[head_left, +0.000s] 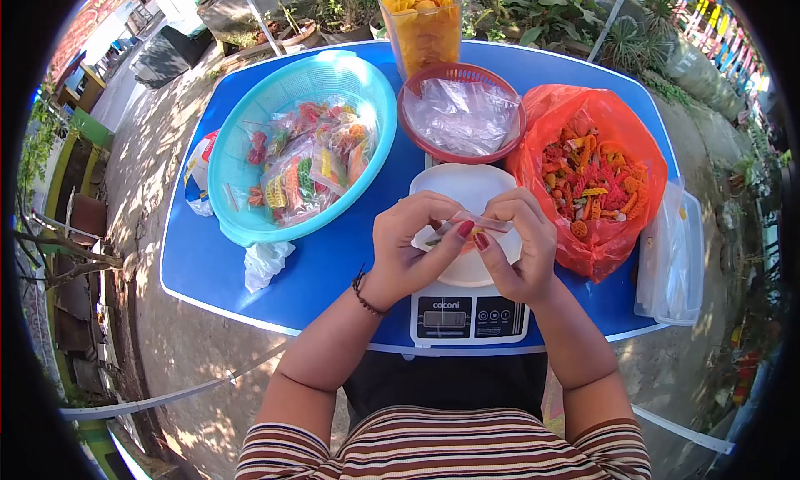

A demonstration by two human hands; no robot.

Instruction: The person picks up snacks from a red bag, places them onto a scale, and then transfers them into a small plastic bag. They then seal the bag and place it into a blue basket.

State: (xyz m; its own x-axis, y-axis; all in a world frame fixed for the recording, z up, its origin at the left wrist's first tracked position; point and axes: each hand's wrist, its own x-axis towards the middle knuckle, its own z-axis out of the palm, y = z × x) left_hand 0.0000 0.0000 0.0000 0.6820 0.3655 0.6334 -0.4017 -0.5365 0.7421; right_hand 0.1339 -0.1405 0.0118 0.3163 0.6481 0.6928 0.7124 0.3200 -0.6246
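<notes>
Both my hands meet above a white kitchen scale (469,307), over the white plate (462,178) on it. My left hand (421,242) and my right hand (522,242) pinch the top edge of a small clear plastic bag (477,222) between thumbs and fingers. A little colourful content shows through the bag, partly hidden by my fingers. Behind the plate, a red basket (403,117) holds flat clear bags. To the right stands an open red plastic bag (533,134) of colourful snacks. On the left, a turquoise basket (218,167) holds filled small bags.
A clear tub (421,30) of yellow chips stands at the back of the blue table (346,292). Crumpled plastic (265,265) lies by the turquoise basket. A clear container (679,259) with plastic bags sits at the right edge. Plants grow behind the table.
</notes>
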